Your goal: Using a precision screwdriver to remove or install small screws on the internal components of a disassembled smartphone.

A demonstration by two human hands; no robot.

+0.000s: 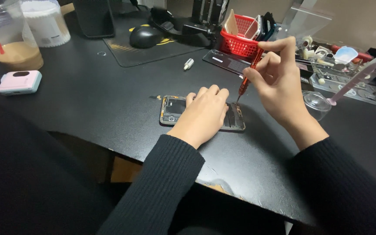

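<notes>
Opened dark rectangular phone body with its back cover removed, lying flat at the centre of the frame on the black table, long axis running left to right. The left hand rests palm-down across the middle and right part of the phone, fingers laid close together and pointing toward the top of the frame, pressing the body to the table; only the left end and the right edge of the phone show. The right hand, right of centre, pinches a slim orange-handled screwdriver between thumb and fingertips, the forefinger crooked over its cap. The tool slants down and to the left, its tip at the phone's upper right corner, just beside the left fingertips. The phone thus lies below and left of the right fingers, directly under the left ones. A red plastic basket stands in the upper centre; a clear cup with a red straw in the upper left.
</notes>
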